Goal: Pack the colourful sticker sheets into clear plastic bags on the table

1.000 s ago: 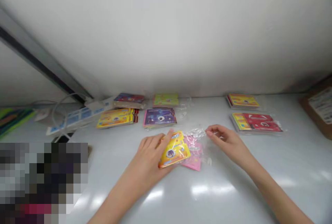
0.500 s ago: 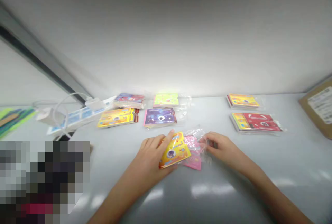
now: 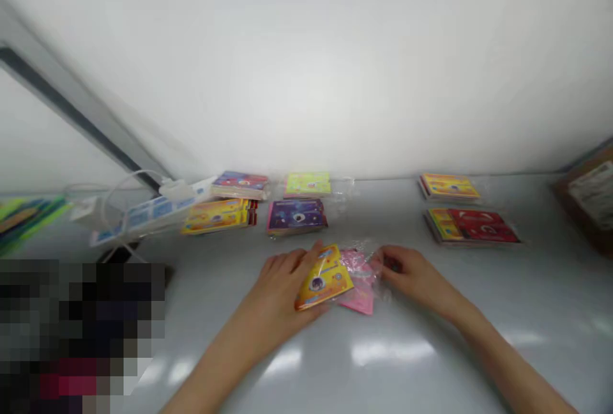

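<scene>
My left hand (image 3: pixel 282 286) grips a small yellow card pack (image 3: pixel 324 278) near the middle of the white table, thumb on top of it. A pink card (image 3: pixel 360 292) lies partly under the yellow pack, inside a crinkled clear plastic wrapper (image 3: pixel 368 254). My right hand (image 3: pixel 416 276) is closed on the wrapper's right edge, its fingers pinched together.
Behind the hands lie stacks of cards: yellow (image 3: pixel 216 216), purple (image 3: pixel 297 216), blue (image 3: pixel 239 184), green (image 3: pixel 307 184). Two wrapped yellow and red stacks (image 3: pixel 472 225) sit at the right. A white power strip with cable (image 3: pixel 148 209) is at the left, a brown box (image 3: pixel 589 200) at the far right.
My right hand has moved left from beside the wrapper and closed on its right edge. My left hand stays on the yellow pack.
</scene>
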{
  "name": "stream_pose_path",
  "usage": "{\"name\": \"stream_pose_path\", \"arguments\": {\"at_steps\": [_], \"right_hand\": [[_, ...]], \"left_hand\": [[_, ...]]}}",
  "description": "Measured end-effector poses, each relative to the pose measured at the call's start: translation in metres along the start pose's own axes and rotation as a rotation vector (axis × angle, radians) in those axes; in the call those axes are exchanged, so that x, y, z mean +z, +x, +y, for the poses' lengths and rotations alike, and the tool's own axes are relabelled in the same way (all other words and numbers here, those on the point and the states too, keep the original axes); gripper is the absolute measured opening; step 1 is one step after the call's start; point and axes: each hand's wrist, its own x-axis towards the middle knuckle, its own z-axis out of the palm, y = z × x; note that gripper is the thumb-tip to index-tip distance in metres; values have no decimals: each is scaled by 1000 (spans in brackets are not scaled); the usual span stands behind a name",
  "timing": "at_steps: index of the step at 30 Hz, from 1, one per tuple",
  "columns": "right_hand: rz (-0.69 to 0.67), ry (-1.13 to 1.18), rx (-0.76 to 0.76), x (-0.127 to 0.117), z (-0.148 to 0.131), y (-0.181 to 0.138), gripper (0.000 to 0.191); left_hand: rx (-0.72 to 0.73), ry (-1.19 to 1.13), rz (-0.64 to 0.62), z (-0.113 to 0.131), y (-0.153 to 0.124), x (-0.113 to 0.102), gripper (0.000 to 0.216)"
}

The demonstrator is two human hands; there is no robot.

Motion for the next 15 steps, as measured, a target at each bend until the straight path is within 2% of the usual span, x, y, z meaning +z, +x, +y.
{"name": "stream_pose_path", "arguments": {"at_steps": [15], "right_hand": [[5,334,75,0,5,1,27]], "left_hand": [[-18,-6,-45,3,-1,-4,72]]}}
